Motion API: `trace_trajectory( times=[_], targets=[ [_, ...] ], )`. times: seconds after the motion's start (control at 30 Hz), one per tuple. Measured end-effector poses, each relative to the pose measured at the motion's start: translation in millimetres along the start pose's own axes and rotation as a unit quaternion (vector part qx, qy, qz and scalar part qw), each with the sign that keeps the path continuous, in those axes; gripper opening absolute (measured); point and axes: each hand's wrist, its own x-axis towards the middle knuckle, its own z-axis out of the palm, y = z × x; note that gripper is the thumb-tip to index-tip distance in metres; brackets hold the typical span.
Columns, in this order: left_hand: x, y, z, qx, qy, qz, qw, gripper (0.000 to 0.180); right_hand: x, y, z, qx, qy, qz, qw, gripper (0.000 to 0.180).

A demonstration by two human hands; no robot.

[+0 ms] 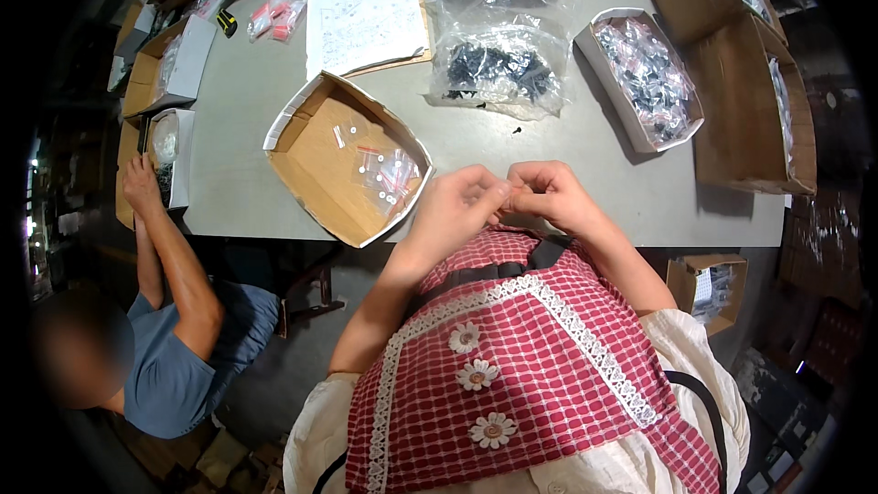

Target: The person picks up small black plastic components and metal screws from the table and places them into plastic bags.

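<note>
My left hand [455, 212] and my right hand [554, 196] meet over the table's front edge, just above the red checked apron. Both are closed, with thumbs and fingertips pinched together. Whatever lies between the fingertips is too small and too covered to make out. To the left of my left hand sits an open cardboard box [315, 157] with a few small clear zip bags [391, 174] holding white round pieces. Beyond my hands lies a clear plastic bag of small black parts [498, 71]. One loose black piece [518, 130] rests on the table near it.
A long box of filled small bags [647, 82] stands at the right, beside tall brown cartons [750, 101]. Printed sheets [364, 14] and a yellow-black cutter [227, 23] lie farther back. At the left, a co-worker's hand [140, 185] reaches into another box.
</note>
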Motion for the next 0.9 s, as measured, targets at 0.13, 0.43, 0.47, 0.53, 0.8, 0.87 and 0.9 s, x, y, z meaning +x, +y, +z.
trace_trajectory(
  times=[0.13,0.43,0.47,0.53,0.8,0.87,0.9],
  targets=[
    [2,-4,0,-0.042,-0.040,-0.016,0.998,0.024,-3,-7,1,0.075,-0.020,0.033,0.996,0.022],
    [-1,-8,4,-0.074,-0.004,-0.039,0.996,0.019,4,-1,-3,0.022,0.015,0.040,0.999,0.020],
    [-3,-5,6,0.030,0.026,-0.032,0.999,0.017,7,4,1,-0.033,0.046,0.000,0.998,0.021],
    [-6,4,12,0.236,0.087,-0.019,0.968,0.014,11,8,9,-0.302,0.168,-0.178,0.922,0.018],
    [1,-6,11,0.338,0.213,0.293,0.869,0.027,19,14,0,-0.038,0.119,-0.052,0.991,0.017],
    [0,-12,6,0.336,0.192,0.297,0.873,0.028,21,5,2,0.002,0.059,-0.030,0.998,0.018],
    [-1,-17,4,0.336,0.193,0.291,0.875,0.028,23,1,0,0.015,0.042,-0.013,0.999,0.018]
  ],
)
